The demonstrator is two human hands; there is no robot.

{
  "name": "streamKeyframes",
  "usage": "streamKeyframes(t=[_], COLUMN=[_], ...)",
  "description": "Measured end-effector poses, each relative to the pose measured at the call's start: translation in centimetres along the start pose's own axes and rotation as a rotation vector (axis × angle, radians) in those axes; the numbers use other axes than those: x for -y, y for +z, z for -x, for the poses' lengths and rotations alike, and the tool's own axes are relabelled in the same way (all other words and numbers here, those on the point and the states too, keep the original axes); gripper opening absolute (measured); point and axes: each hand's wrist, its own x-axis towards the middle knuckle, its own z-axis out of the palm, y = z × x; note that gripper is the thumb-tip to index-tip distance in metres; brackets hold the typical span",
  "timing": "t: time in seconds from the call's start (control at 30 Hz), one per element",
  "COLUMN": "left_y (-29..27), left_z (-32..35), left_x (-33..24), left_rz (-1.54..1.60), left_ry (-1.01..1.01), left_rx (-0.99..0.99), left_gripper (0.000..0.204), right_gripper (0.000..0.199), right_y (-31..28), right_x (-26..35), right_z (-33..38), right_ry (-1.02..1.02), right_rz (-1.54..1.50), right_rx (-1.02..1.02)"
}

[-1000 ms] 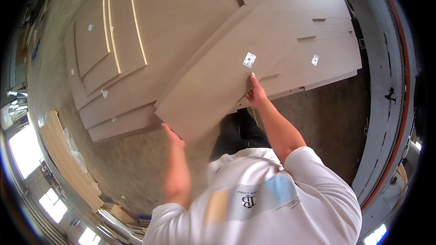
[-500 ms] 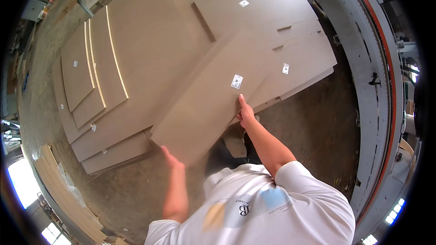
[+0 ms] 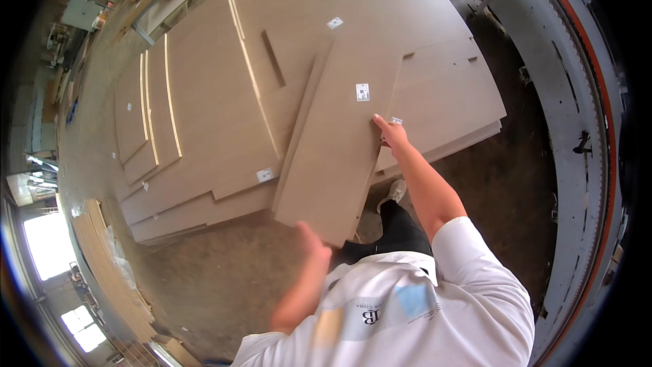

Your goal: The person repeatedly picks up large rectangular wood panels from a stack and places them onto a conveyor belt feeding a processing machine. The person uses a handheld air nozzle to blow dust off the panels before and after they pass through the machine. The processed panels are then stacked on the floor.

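Observation:
A long brown board [image 3: 333, 156] with a white label lies slanted across a stack of similar brown panels [image 3: 217, 88], its near end jutting out toward my body. My right hand [image 3: 392, 133] grips the board's right edge, thumb on the top face and the other fingers mostly hidden below. At the board's near left corner is my left hand [image 3: 314, 241], blurred by motion. Whether it touches the corner cannot be made out, and its fingers are smeared. Another board edge [image 3: 305, 105] shows along the left side of the held one.
Smaller panels with pale edges [image 3: 132, 119] lie on the left of the stack. A long grey machine [image 3: 577, 129] with a red strip runs down the right. Wooden strips [image 3: 112, 265] lie on the floor at left, and one of my shoes [image 3: 394, 191] shows beside the stack.
The held board has swung to point more straight away from me, its near end moving right. My left hand has moved right along with that end. My right hand keeps its grip.

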Motion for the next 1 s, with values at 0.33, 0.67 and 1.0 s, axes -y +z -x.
streamKeyframes(t=[0.33, 0.67, 1.0], left_y=[12.8, 32.5, 55.1], left_z=[0.3, -9.3, -9.9], left_x=[12.8, 26.8, 31.6], left_rz=[-0.223, -0.083, -0.148], left_ry=[-0.204, -0.351, -0.104], left_rx=[0.308, 0.288, 0.226], left_gripper=[0.068, 0.078, 0.084], right_gripper=[0.050, 0.035, 0.040], right_y=[-14.1, -43.1, -56.6], right_x=[-5.0, -22.8, -30.7], right_z=[0.9, 18.5, 26.9], right_ry=[-0.127, -0.104, 0.317], right_rz=[-0.016, 0.648, 0.270], right_rx=[-0.052, -0.241, -0.402])
